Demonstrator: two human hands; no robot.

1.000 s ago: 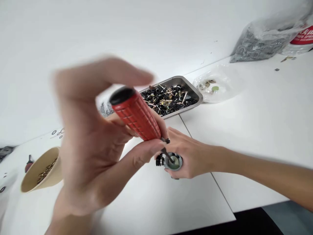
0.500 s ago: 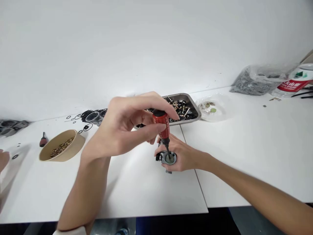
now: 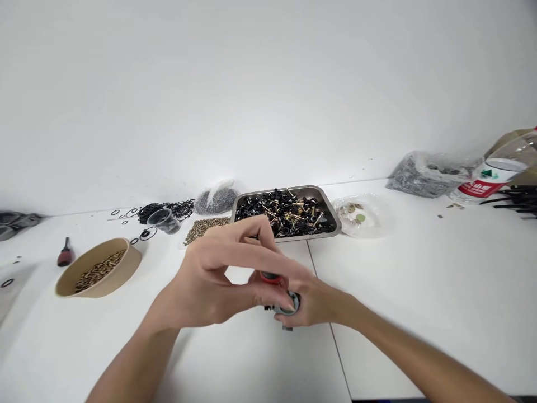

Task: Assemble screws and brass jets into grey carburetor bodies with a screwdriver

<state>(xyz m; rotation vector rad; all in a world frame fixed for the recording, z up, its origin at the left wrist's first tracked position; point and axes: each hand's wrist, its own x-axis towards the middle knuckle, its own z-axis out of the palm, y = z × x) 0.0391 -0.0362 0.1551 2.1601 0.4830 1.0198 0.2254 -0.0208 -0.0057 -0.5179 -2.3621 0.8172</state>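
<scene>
Left hand [image 3: 218,285] pinches red-handled screwdriver [image 3: 272,277] upright over small grey metal fitting [image 3: 288,307]; right hand [image 3: 316,302] clamps fitting on white desk [image 3: 419,280]. Risk: tip hidden, may slip, gouging fingers.

Both forearms bare, no sleeves, watch or gloves; left hand [image 3: 218,285] & right hand [image 3: 316,302] w/ slim fingers, short nails
</scene>
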